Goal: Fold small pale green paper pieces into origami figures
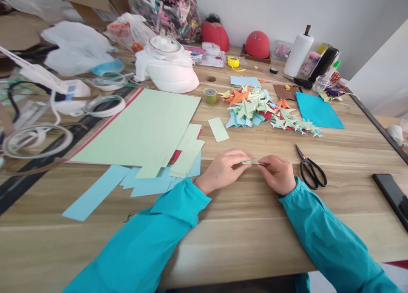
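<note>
My left hand (223,169) and my right hand (279,173) meet over the wooden table (242,225), both pinching a thin folded strip of light green paper (254,162) between their fingertips. Each hand is closed on one end of the strip, which lies flat just above the tabletop. Both arms wear teal sleeves. A loose light green paper rectangle (218,129) lies just beyond the hands. A pile of folded paper shapes (264,110) in green, orange and blue sits farther back.
Black scissors (310,169) lie right of my right hand; a dark phone (393,197) is at the right edge. A large green sheet (143,129) and blue strips (95,195) lie left. Tape rolls (105,106), a white bowl-like object (168,69), a thread spool (210,96) and a blue sheet (318,110) sit behind.
</note>
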